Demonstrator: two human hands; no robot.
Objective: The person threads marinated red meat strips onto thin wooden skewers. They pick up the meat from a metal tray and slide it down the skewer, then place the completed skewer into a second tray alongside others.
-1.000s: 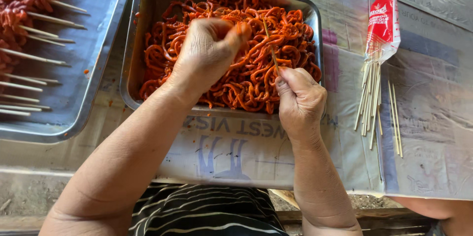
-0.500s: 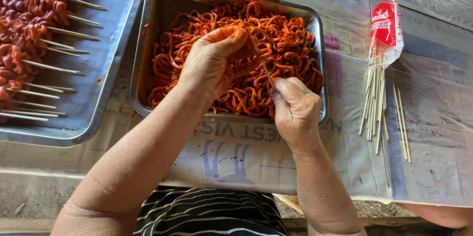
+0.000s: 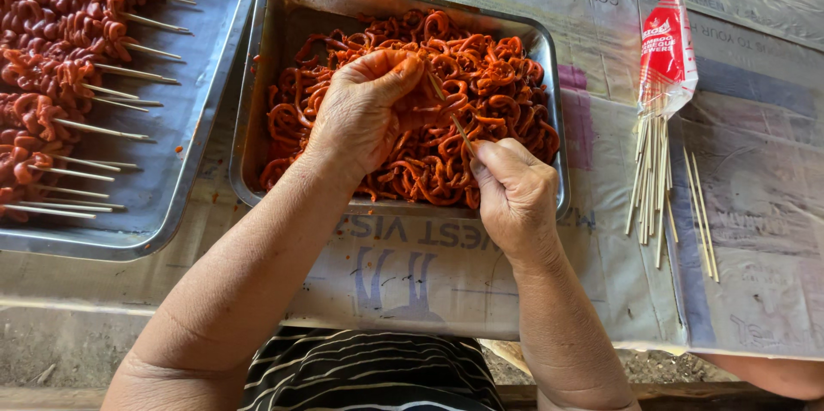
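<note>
A metal pan (image 3: 257, 102) holds a heap of orange-red curled meat strips (image 3: 489, 93). Over the heap, my left hand (image 3: 360, 115) pinches a strip between thumb and fingers. My right hand (image 3: 515, 196) is at the pan's near rim, closed on a thin bamboo skewer (image 3: 448, 106) that points up-left toward my left fingertips. The skewer's tip meets the strip held there.
A second metal tray (image 3: 184, 132) on the left carries several finished skewers of red meat (image 3: 51, 59). On the right lie loose bamboo sticks (image 3: 652, 179) spilling from a red and white packet (image 3: 668, 55). Printed plastic sheeting (image 3: 755, 205) covers the table.
The view has shifted slightly, with the pan sitting lower in frame. My left hand has lifted a strip and my right hand has drawn closer, bringing the skewer up to it.
</note>
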